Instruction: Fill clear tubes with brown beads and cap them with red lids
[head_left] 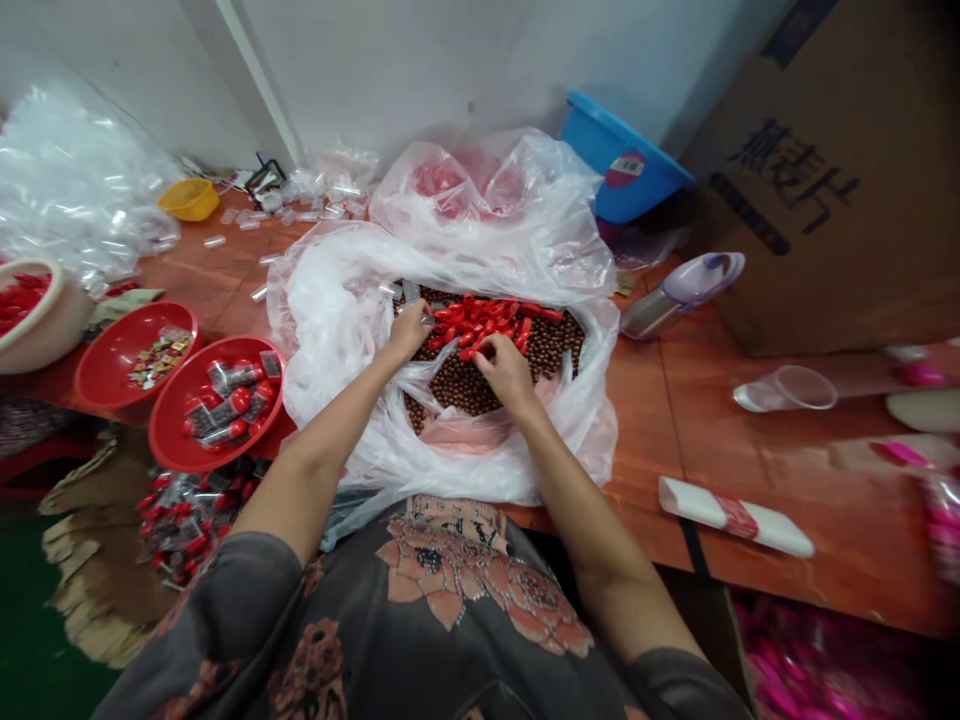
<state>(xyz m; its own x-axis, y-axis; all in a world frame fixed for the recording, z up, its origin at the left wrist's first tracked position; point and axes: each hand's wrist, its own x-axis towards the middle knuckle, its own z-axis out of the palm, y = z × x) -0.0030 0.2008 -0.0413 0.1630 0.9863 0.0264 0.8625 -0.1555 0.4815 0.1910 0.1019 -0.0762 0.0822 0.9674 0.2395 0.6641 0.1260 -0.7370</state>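
Note:
Over a plastic bag (pixel 322 290) full of small brown balls (pixel 469 385), both of my hands are at work. My left hand (pixel 409 331) is closed round what looks like a clear plastic tube, partly hidden by the fingers. A pile of red plastic caps (pixel 491 322) lies on the balls between and beyond my hands. My right hand (pixel 506 374) pinches at the near edge of this pile, with a red cap at its fingertips. The bag's white film is folded open around the balls.
Left stand a red bowl of filled tubes (pixel 171 432), another red bowl (pixel 94 372) with small wrapped pieces and a whitish tub (pixel 64 325). Behind are a second bag (pixel 540 210) and a blue basin (pixel 622 160). Right are a bottle (pixel 675 295), a tissue pack (pixel 735 516) and a large carton (pixel 840 180).

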